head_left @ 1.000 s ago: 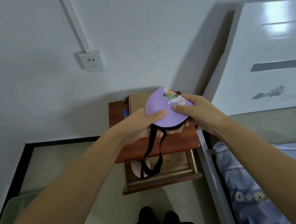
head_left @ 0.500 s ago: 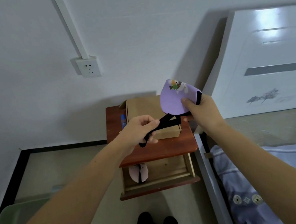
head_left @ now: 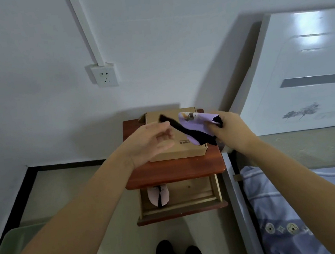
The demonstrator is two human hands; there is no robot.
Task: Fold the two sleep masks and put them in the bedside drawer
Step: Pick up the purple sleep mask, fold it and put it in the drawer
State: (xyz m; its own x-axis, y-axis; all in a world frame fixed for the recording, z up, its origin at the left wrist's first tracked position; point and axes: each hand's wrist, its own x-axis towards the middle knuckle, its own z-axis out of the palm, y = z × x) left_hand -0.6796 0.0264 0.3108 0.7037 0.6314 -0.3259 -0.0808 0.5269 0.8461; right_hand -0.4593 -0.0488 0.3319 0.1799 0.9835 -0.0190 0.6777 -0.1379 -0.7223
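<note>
The right hand [head_left: 230, 132] pinches the folded lilac fabric sleep mask [head_left: 196, 126], whose black elastic strap [head_left: 172, 124] runs leftward to the loosely curled left hand [head_left: 151, 142].

Below both hands [head_left: 149, 142], drawer [head_left: 194, 206] open: right part bare, pink mask [head_left: 158, 196] at left. Cardboard box [head_left: 177, 146] directly under hands blocks nightstand top [head_left: 168, 173].

- Left hand [head_left: 150, 142]: forearm bare, reaching forward; palm turned right, fingers loosely curled, thumb and fingertips pinching a black strap.
- Right hand [head_left: 230, 132]: forearm bare, extended forward; fingers closed round a folded purple sleep mask [head_left: 196, 123], knuckles up.
</note>
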